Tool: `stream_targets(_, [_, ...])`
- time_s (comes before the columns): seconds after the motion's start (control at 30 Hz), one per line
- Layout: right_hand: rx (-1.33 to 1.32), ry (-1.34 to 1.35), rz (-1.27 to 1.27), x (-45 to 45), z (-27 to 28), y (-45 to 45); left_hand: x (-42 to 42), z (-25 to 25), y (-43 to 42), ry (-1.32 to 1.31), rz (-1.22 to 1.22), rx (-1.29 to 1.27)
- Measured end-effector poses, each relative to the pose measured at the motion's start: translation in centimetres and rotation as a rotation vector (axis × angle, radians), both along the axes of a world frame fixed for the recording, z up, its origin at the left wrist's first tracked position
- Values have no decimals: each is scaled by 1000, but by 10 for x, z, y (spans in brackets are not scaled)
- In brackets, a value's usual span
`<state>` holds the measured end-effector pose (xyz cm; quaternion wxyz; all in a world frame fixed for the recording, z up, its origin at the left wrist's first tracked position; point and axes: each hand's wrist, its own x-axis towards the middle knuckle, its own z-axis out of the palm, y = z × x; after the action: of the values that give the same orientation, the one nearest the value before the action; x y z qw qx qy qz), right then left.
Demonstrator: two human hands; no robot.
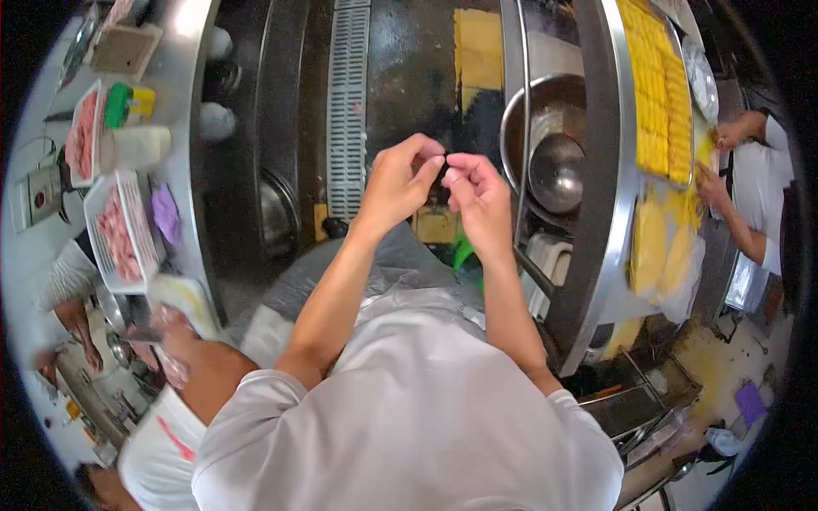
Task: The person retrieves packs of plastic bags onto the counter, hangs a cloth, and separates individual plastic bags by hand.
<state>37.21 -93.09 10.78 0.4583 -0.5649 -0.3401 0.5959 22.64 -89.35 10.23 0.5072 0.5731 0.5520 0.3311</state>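
My left hand (399, 183) and my right hand (482, 198) are raised in front of my body, over the gap between two steel counters. Thumb and fingers are pinched together on each hand, and the fingertips of both almost meet. Whatever they pinch, if anything, is too small to make out. Closest to my right hand is a large metal bowl (516, 128) on the lower level at the right. A perforated-looking metal bowl (558, 175) sits inside it.
On the right counter (615, 230) lie a tray of yellow rolls (654, 94) and yellow bags (652, 247); a co-worker's hands (716, 183) are there. The left counter (183, 170) bears a white basket of pink meat (119, 234). Another person cuts meat beside me. A drain grate (348, 111) runs along the floor.
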Motion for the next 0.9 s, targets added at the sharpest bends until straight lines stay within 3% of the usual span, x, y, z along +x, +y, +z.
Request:
stream_targets(0.13, [40,35,-7,-40,32,110,-45,42,117,-25,48,103])
stream_targets(0.23, [31,29,-10,-50,44,166,-72,54,181,104,108,144])
stream_targets(0.53, [89,54,119,-66,41,373,-92,48,350,81,-112,55])
stream_targets(0.6, [120,34,171,-68,35,438,-94,41,408,99,-107,130])
stream_targets(0.7, [276,-68,245,-78,26,541,-104,51,485,136,-31,163])
stream_targets(0.9, [302,-40,504,-134,67,707,-160,71,607,125,309,157])
